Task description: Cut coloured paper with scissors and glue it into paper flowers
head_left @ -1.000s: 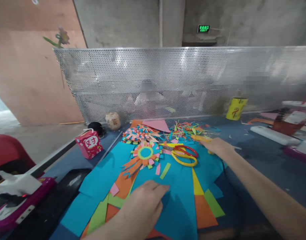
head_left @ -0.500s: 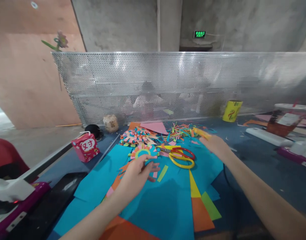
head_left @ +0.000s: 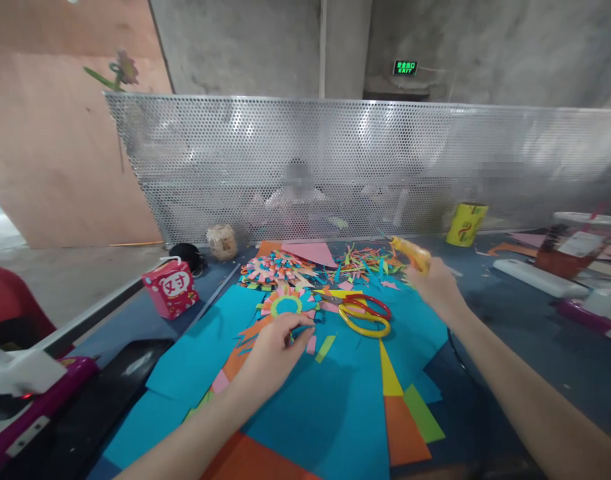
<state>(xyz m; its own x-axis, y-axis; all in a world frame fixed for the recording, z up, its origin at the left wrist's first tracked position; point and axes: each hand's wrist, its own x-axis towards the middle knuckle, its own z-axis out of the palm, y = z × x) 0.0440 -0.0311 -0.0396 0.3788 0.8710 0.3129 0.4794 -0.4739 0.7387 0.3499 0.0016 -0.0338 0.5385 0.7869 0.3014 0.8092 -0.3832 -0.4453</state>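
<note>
My right hand [head_left: 436, 283] is wrapped round the handle of a yellow glue gun [head_left: 410, 252], its nozzle pointing away to the upper left. My left hand [head_left: 284, 340] hovers over the blue paper [head_left: 330, 400], thumb and fingers drawn together in a pinch. Anything between those fingertips is too small to make out. Just beyond it lies a paper ring [head_left: 288, 293] with pink, orange and green fringes round a blue centre. Scissors [head_left: 365, 317] with one red and one yellow handle rest on the sheets. A small green paper strip [head_left: 326, 349] lies right of my left hand.
Behind the ring sit a heap of fringed paper pieces [head_left: 278, 268] and a tangle of thin paper strips [head_left: 365, 261]. A pink box [head_left: 170, 288] stands left; a yellow roll [head_left: 466, 225] and a drink cup [head_left: 568, 243] stand right. A perforated metal screen [head_left: 210, 153] closes the back.
My right hand has lifted the glue gun clear of the paper strips, slightly to the right. The fingers of my left hand, spread before, have come together in a pinch.
</note>
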